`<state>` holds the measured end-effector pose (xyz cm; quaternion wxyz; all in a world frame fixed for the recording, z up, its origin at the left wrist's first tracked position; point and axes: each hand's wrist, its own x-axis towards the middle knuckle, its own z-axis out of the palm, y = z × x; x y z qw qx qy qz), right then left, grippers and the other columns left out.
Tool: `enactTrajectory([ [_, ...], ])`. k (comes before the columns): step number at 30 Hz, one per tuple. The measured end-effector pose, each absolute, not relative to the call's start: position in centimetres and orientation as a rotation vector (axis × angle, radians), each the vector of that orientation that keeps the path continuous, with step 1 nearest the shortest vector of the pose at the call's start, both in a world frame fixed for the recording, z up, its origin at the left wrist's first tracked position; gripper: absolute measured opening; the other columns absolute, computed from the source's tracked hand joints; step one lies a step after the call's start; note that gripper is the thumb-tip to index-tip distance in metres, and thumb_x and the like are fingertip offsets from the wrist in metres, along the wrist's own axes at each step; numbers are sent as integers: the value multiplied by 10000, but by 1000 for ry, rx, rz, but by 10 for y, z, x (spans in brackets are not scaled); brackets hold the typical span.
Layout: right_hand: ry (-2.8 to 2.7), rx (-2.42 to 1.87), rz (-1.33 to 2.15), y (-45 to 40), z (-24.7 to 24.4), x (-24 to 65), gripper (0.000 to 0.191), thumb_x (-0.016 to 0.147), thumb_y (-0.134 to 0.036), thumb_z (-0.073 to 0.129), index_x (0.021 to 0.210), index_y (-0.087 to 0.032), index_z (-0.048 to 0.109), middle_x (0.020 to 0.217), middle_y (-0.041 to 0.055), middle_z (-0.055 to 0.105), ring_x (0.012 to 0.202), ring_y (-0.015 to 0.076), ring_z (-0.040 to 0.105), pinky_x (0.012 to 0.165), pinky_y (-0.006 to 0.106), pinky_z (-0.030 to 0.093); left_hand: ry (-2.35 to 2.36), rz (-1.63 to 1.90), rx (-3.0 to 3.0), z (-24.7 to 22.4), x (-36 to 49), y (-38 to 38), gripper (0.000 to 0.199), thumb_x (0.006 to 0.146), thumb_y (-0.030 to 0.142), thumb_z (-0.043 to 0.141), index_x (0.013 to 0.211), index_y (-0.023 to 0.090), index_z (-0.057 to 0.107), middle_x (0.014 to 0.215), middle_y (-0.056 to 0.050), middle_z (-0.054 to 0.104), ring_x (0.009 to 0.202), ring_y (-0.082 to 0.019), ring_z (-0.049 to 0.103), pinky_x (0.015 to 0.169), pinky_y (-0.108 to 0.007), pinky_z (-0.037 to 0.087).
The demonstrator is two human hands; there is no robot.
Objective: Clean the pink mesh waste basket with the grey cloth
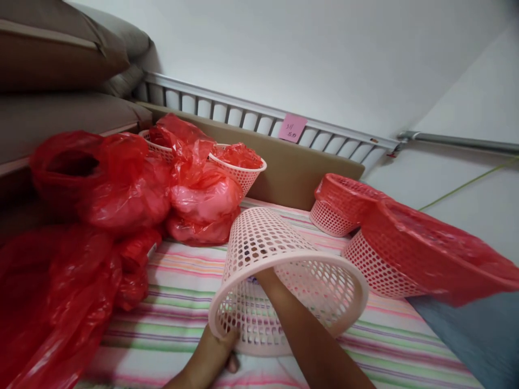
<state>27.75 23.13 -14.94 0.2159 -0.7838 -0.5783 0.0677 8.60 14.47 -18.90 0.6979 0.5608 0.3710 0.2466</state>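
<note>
A pale pink plastic wastebasket (pixel 284 257) with a perforated wall lies tipped on its side, its mouth facing me. At the lower left of its mouth my left hand (pixel 221 341) grips the rim, thumb on the inside. My right hand (pixel 264 274) reaches deep into the basket; the mesh hides most of it, so its fingers cannot be made out. A small purplish patch (pixel 252 280), perhaps cloth, shows beside that hand inside the basket.
The bed has a striped sheet (pixel 182 308). Bulging red plastic bags (pixel 206 197) crowd the left, near a white basket (pixel 245 175). Two red-lined baskets (pixel 379 267) stand at right. Cushions (pixel 60 116) are stacked upper left; a pink note (pixel 292 127) hangs on the radiator (pixel 235 116).
</note>
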Motion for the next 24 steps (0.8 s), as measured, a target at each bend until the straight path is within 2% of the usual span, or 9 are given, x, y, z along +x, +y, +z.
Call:
enactTrajectory([
  [2,-1651,-2311,173,220,-148,273,373,864,-280,434,1211,-214,552,1180,77,604,1109,230,533,927,345,412,845,563,1265,-194,89,144,474,792,549,476,984,120,540,444,33,556,297,-88,481,345,-167,353],
  [4,-1733,-2442,182,198,-148,263,412,807,-267,493,1209,-192,545,1114,104,630,1038,249,572,869,351,436,867,558,1268,-197,91,144,521,774,596,466,961,116,540,351,59,489,278,-104,473,343,-175,365],
  [7,-1895,-2503,180,148,-151,241,483,749,-242,513,1228,-177,517,997,117,656,924,255,610,768,332,459,835,580,1281,-199,91,144,610,736,674,461,968,115,537,330,54,489,285,-123,495,333,-178,370],
  [11,-1998,-2507,259,79,-150,221,506,734,-222,503,1240,-200,507,1014,114,649,916,259,607,791,340,449,808,578,1283,-197,91,143,621,734,683,466,991,121,533,365,41,524,314,-140,537,338,-189,398],
  [16,-1943,-2570,241,52,-141,225,517,727,-185,500,1244,-198,502,1030,113,642,937,257,598,807,337,444,854,582,1369,-182,88,144,430,811,526,418,837,122,563,393,28,512,327,-136,542,350,-188,400],
  [20,-1777,-2701,83,74,-145,240,447,742,-180,498,1187,-183,534,967,121,649,890,258,611,754,338,456,896,585,1530,-160,79,148,276,796,330,410,825,121,588,566,-37,617,371,-156,556,340,-224,398],
  [24,-1732,-2685,27,123,-153,258,412,773,-219,504,1181,-179,541,1009,132,641,927,265,602,777,363,454,878,664,1706,-144,73,152,216,722,144,419,756,135,631,717,-71,690,669,-200,638,612,-262,478],
])
